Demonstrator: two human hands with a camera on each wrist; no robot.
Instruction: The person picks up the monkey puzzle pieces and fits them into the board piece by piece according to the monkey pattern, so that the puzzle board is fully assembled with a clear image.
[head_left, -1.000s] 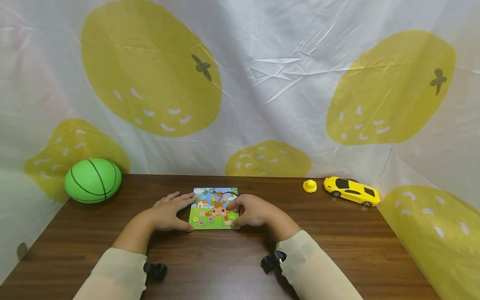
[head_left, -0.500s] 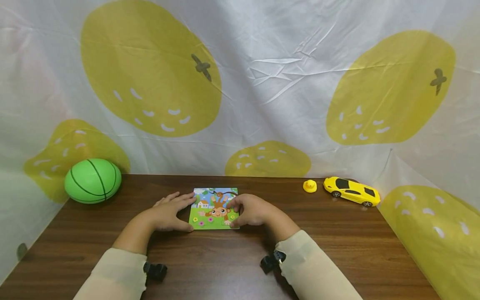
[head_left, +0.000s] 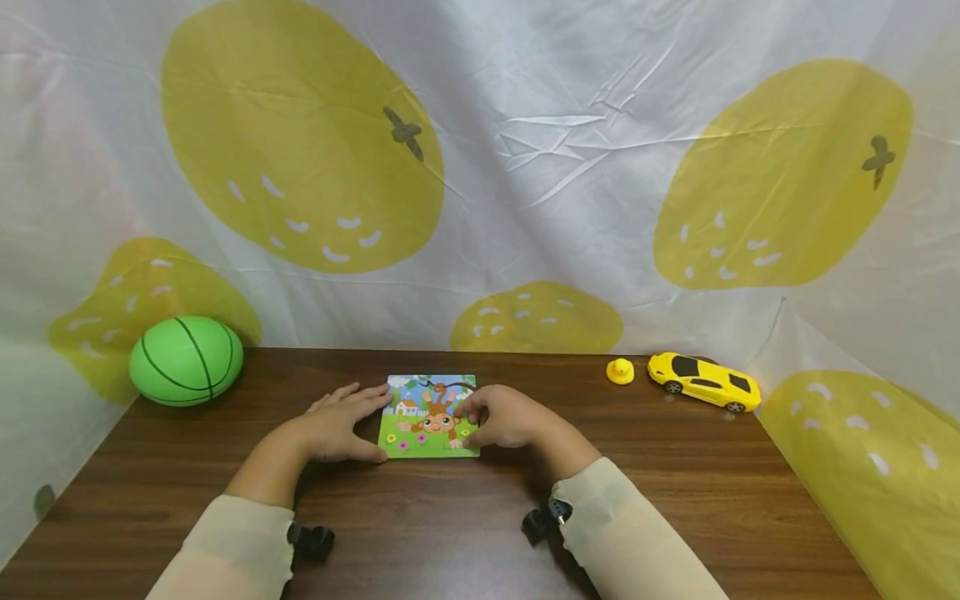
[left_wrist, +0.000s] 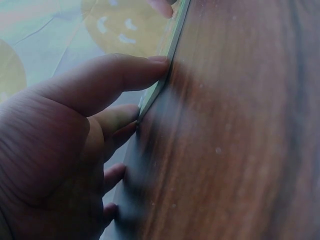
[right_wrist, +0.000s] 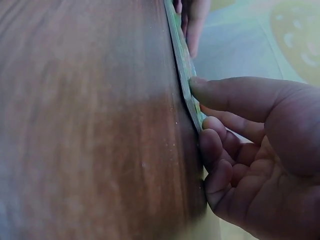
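A square jigsaw puzzle with a monkey, a house and flowers lies flat on the table; a seam shows near its lower right corner. My left hand is spread along its left side, thumb at the near left corner and index fingertip near the far left one. My right hand holds the puzzle's right side, with thumb and curved index fingertip on the picture. In the right wrist view, the right thumb rests on the puzzle's face and the other fingers curl by its edge. The left thumb touches the edge in the left wrist view.
A green ball sits at the far left of the brown wooden table. At the far right are a yellow rubber duck and a yellow toy car. A white curtain with yellow fruit prints hangs behind.
My right thumb has shifted slightly away from the puzzle's near edge, further onto the picture. The left hand and the puzzle stay in place.
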